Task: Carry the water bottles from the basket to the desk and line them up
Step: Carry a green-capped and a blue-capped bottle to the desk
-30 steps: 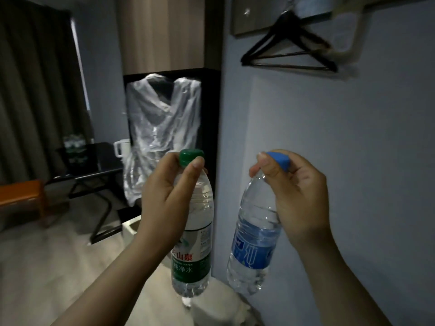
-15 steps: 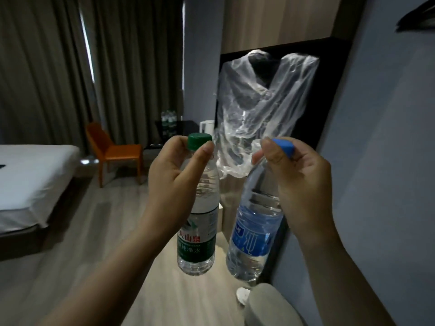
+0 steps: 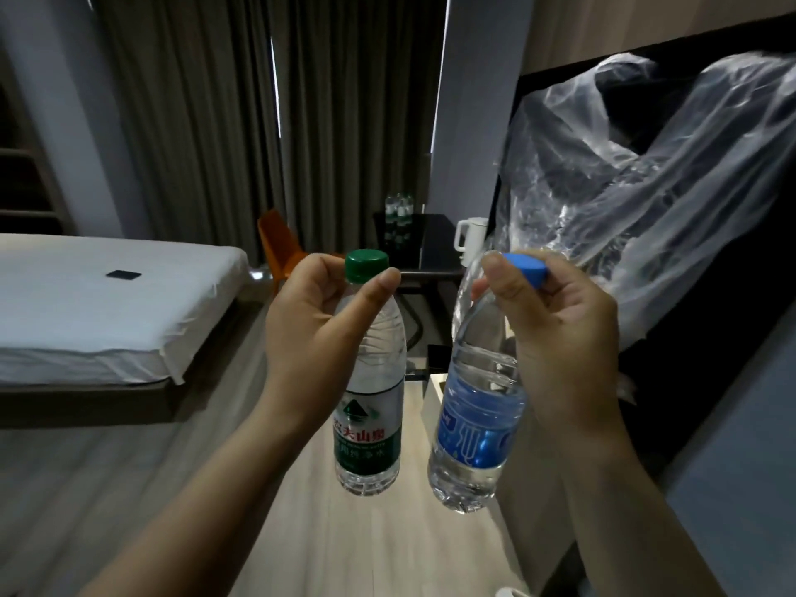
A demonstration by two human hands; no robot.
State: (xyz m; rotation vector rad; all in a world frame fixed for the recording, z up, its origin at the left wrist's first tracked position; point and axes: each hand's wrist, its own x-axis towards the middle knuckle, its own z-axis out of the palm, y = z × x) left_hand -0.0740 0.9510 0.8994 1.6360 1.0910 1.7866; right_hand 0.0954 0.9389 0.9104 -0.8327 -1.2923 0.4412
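left hand (image 3: 318, 321) gripping green-capped bottle (image 3: 370, 407) neck, right hand (image 3: 555, 333) gripping blue-capped bottle (image 3: 474, 424)

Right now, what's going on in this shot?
A person holds two water bottles up in front of them, one per hand. The left hand grips the green-capped bottle at its neck, and the right hand grips the blue-capped bottle the same way. Across the room, the dark desk already has other bottles standing on it near a white kettle. Neither carried bottle is set down yet.
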